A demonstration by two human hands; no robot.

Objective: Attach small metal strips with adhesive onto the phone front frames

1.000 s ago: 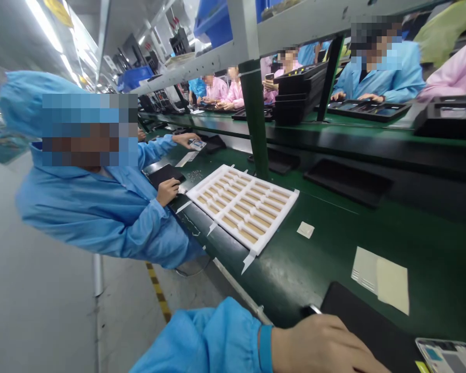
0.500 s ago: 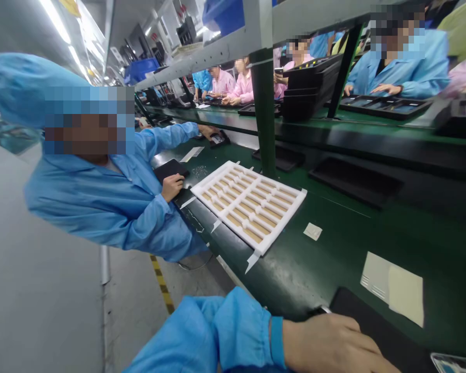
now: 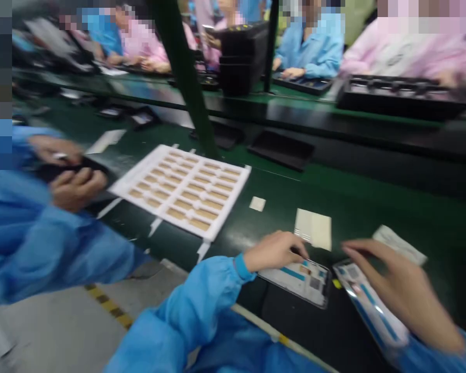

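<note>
Left arm: its blue sleeve [image 3: 182,300] slants up from the lower edge of the view, ending in a snug cuff at the wrist.
Left hand: the left hand [image 3: 277,251] is back-up, fingers bent down to the upper edge of the left phone panel [image 3: 314,287]; whether its grip has closed on that edge, I cannot tell.
Right hand: the right hand [image 3: 406,290] enters from the lower right, slightly blurred, its visible fingers stretched toward the upper left above the right phone panel [image 3: 373,303]; whether the grip holds it, I cannot tell.
Phone panels: side by side at the black mat [image 3: 291,321] on the green worktop [image 3: 345,191], a yellow tab [image 3: 336,283] between them.
Beyond the hands: a cream sheet [image 3: 320,231] near the left fingertips, a crumpled white sheet [image 3: 404,244] behind the right hand.
Slotted tray: the white tray [image 3: 226,208] lies farther left, near a co-worker's hands [image 3: 77,189].
</note>
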